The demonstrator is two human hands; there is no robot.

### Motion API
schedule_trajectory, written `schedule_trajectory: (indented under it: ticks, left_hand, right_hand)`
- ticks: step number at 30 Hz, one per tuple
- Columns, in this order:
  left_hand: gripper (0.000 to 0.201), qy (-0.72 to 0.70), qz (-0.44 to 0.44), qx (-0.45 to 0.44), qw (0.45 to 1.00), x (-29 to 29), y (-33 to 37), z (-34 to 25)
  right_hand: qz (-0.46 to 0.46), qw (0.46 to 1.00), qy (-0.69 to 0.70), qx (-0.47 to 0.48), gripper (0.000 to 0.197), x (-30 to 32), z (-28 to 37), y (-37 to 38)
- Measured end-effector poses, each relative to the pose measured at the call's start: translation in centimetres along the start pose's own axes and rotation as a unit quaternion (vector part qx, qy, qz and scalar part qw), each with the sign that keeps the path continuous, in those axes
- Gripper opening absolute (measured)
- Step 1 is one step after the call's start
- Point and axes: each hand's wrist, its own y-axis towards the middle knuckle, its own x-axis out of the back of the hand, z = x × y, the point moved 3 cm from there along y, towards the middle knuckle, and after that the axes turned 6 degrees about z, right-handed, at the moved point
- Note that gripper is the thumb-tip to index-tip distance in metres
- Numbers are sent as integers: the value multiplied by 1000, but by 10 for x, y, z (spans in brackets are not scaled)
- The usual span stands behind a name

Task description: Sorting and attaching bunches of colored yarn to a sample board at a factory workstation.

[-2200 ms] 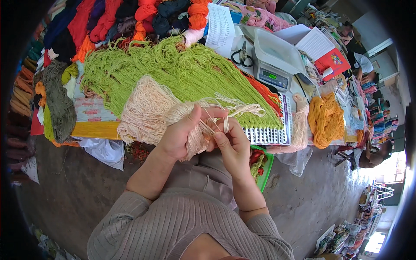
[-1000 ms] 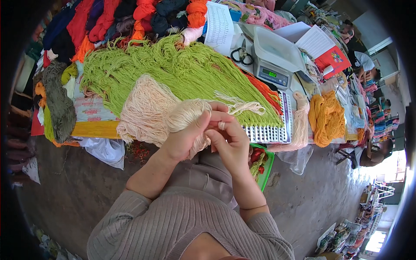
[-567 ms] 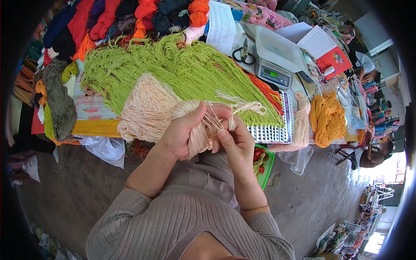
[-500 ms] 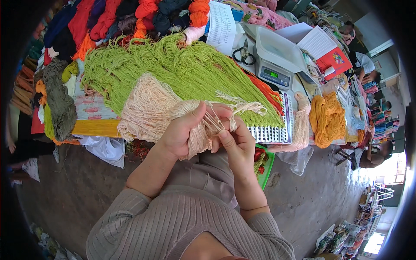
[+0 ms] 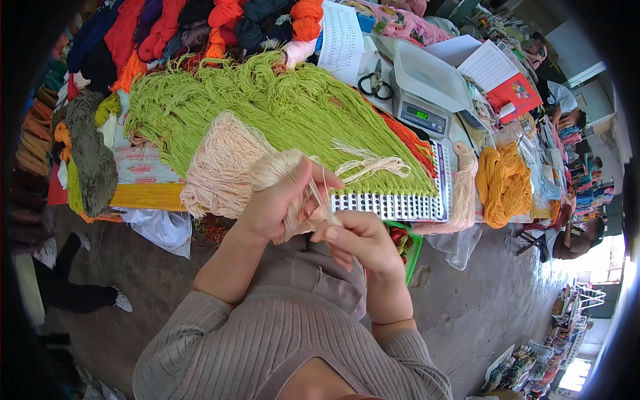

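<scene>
My left hand [image 5: 273, 207] is wrapped round a cream yarn skein [image 5: 272, 171], whose strands run over the fingers. Pinched in my right hand [image 5: 363, 241] are a few of those strands [image 5: 323, 199], drawn taut between the two hands. To the left of the held skein, a large pale peach yarn bundle [image 5: 223, 163] rests on the table edge, over a wide spread of lime green yarn [image 5: 253, 100]. A small looped bunch of cream strands [image 5: 373, 167] lies on the green yarn, beyond my right hand.
Behind stand a digital scale [image 5: 425, 117] with a clear tray [image 5: 430, 75] and black scissors [image 5: 376, 85]. Orange yarn [image 5: 505, 180] and a peach hank [image 5: 463, 183] lie at the right. A green basket [image 5: 415, 257] sits below the table edge. A person's legs [image 5: 73, 287] show at far left.
My right hand has moved down and away from my left, stretching the strands between them. A person's legs have come into view at the far left.
</scene>
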Motion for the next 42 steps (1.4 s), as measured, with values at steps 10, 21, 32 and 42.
schedule_trajectory:
  ticks: [10,21,32,42]
  left_hand:
    - [64,-145,157,-69,975,-14,6,-4]
    - [68,-111,177,34,977,-17,9,4]
    - [75,-115,116,74,984,-24,6,6]
    - [70,-39,142,-4,989,-32,8,5]
  right_hand:
    - [-124,907,347,202,24,62,2,5]
    - [-132,952,202,187,24,39,29,5]
    - [-33,960,-280,-7,18,-4,8,-28]
    - [-14,965,-255,-62,20,-1,4,-31]
